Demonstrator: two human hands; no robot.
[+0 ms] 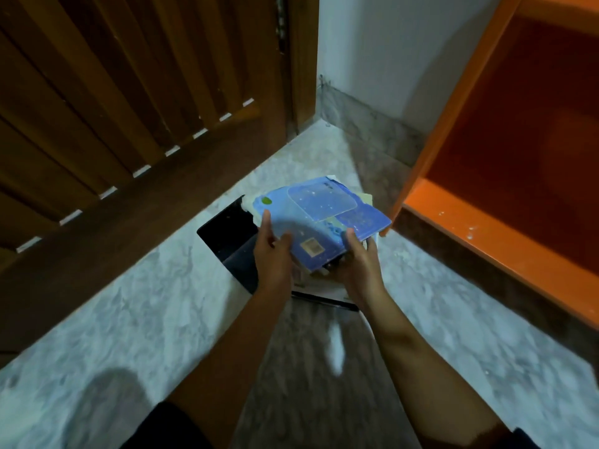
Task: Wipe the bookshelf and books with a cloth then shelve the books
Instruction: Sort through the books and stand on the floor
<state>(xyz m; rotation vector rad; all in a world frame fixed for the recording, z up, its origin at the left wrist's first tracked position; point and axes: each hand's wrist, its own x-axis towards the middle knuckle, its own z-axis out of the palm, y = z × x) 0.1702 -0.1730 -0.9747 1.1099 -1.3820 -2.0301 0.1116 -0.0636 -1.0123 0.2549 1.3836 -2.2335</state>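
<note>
Grey-white marble flooring (129,303) fills the corner between a dark brown slatted wooden door (129,108) on the left, a white wall (372,43) at the back and an orange open-fronted wooden bookshelf (486,244) on the right. The bookshelf's bottom board carries a few white specks.

Both hands hold a blue soft-cover book (324,215), tilted and dotted with pale flecks, just to the left of the bookshelf's front corner. It sits over a small pile of pale books and papers (311,281) lying on the floor. The left hand (272,257) grips the book's near left corner, with the thumb laid on the cover and a finger stretched along the edge. The right hand (358,267) grips the near right edge, thumb on top and the other fingers curled underneath, out of sight.

A flat black book (227,228) lies on the floor beside the pile, partly under the blue one.
</note>
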